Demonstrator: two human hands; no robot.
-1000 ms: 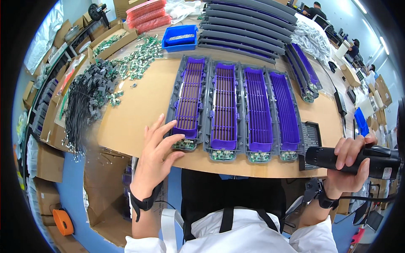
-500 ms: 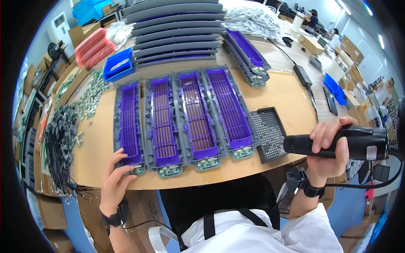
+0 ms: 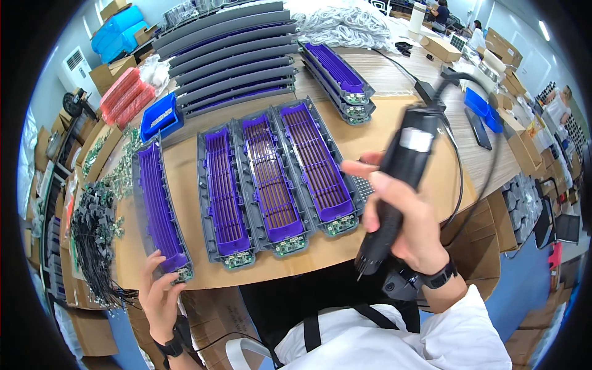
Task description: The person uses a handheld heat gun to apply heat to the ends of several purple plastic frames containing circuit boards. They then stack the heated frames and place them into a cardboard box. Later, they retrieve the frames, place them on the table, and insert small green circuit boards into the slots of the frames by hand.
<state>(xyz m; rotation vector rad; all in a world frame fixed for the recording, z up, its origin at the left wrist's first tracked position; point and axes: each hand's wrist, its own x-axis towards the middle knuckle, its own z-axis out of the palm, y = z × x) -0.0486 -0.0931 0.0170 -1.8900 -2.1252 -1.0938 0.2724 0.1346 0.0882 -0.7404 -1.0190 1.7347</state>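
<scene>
My left hand (image 3: pixel 159 299) pinches the near end of a long grey-and-purple slatted housing (image 3: pixel 157 200), by its green circuit board. That housing stands tilted at the left, apart from three similar housings (image 3: pixel 271 179) lying side by side on the cardboard sheet (image 3: pixel 308 262). In my right hand (image 3: pixel 413 225) is a black corded electric screwdriver (image 3: pixel 404 157), raised over the right part of the sheet. Its bit points down toward the table's front edge. Behind the hand and screwdriver, a black tray of screws (image 3: pixel 364 188) is mostly hidden.
Stacked grey housings (image 3: pixel 231 58) fill the back, with two more (image 3: pixel 336 74) to their right. A blue bin (image 3: pixel 159 117), loose circuit boards (image 3: pixel 126 145) and black wires (image 3: pixel 92 246) lie at the left. A phone (image 3: pixel 478 129) and cables lie right.
My right hand has swung the screwdriver left and turned it from sideways to bit-down. My left hand has moved the leftmost housing away from the others and tilted it.
</scene>
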